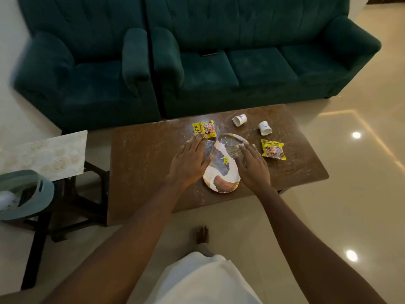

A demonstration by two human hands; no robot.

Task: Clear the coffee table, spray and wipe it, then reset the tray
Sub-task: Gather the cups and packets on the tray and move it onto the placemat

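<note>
Though cups [239, 120] look tipped, packets [204, 129] flank the tray [220, 183].

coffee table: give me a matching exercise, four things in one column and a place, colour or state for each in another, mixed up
Column A
1. tray
2. farther cup
3. packet marked OFF
4. coffee table top

Column B
a. brown with pale smears
b. between the left hand and the right hand
c. lying on its side
d. just beyond the left hand's fingertips

Pairs: 1-b, 2-c, 3-d, 4-a
</note>
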